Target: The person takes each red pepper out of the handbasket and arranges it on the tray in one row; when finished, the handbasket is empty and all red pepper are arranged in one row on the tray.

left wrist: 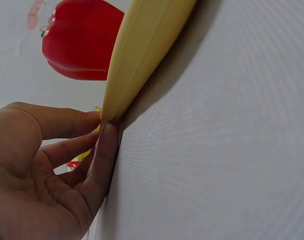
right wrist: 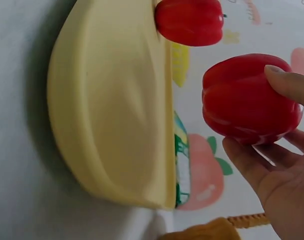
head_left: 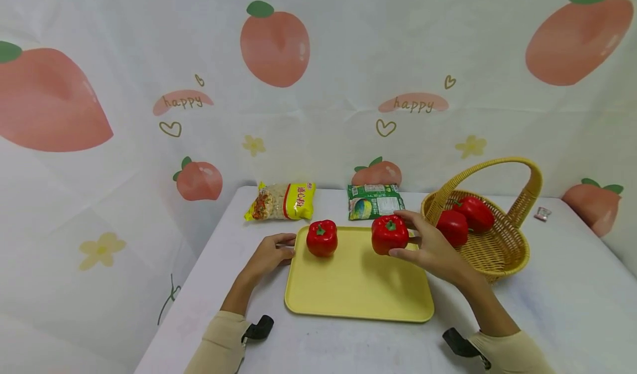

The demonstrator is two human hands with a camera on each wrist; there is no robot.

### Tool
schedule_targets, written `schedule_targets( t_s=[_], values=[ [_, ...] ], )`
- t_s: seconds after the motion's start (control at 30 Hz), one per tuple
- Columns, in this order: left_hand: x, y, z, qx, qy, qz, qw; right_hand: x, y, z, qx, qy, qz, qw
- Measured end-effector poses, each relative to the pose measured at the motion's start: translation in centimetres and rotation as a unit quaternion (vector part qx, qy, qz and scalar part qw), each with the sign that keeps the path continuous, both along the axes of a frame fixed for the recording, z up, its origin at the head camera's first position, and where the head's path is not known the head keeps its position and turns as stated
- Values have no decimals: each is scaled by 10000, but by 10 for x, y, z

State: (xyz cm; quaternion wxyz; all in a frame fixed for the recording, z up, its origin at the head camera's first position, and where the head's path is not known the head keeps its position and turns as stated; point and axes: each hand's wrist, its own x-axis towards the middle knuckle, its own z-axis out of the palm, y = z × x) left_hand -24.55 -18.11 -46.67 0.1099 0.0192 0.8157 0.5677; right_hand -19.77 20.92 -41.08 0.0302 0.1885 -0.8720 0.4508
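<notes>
Left hand (head_left: 269, 255) pinches the left rim of the yellow tray (head_left: 358, 296), on which one red pepper (head_left: 322, 240) stands. Right hand (head_left: 435, 247) grips a second pepper (head_left: 388, 235), raised above the tray's right half; the wicker basket (head_left: 490, 254), farther right, contains two further peppers (head_left: 476, 214).

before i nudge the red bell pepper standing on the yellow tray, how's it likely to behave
The standing bell pepper would probably slide or rock more than roll, as it sits upright with blocky sides. It looks glossy, so may be slippery. It is likely firm: the similar bell pepper in the right hand shows no dent where the fingers touch.
</notes>
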Motion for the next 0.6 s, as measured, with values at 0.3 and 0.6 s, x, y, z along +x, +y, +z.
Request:
schedule_targets(
  t_s=[0.3,0.6],
  values=[
    [2,0,1,-54,-8,47,10000,-19,-15,-10,-106,-415,41,9991],
    [2,1,2,-14,16,-48,10000,-29,-22,-15,-145,-897,183,9957]
  ],
)
